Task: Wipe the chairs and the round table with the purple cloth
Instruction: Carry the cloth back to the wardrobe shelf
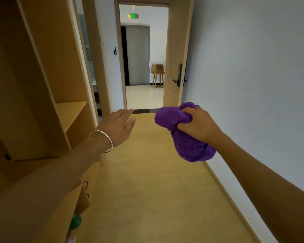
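A bunched purple cloth (182, 137) hangs in the air in front of me, gripped in my right hand (197, 123). My left hand (118, 126) is held out to the left of it, empty, palm down with the fingers loosely extended, a silver bracelet on its wrist. No chairs or round table are in view; I am in a narrow hallway with a wooden floor.
Wooden shelving (42, 85) lines the left side, with a paper bag (82, 200) and a green object (75, 222) low beside it. A white wall (253, 67) runs along the right. Ahead, an open door (175, 58) leads to a corridor with a small wooden stand (158, 74).
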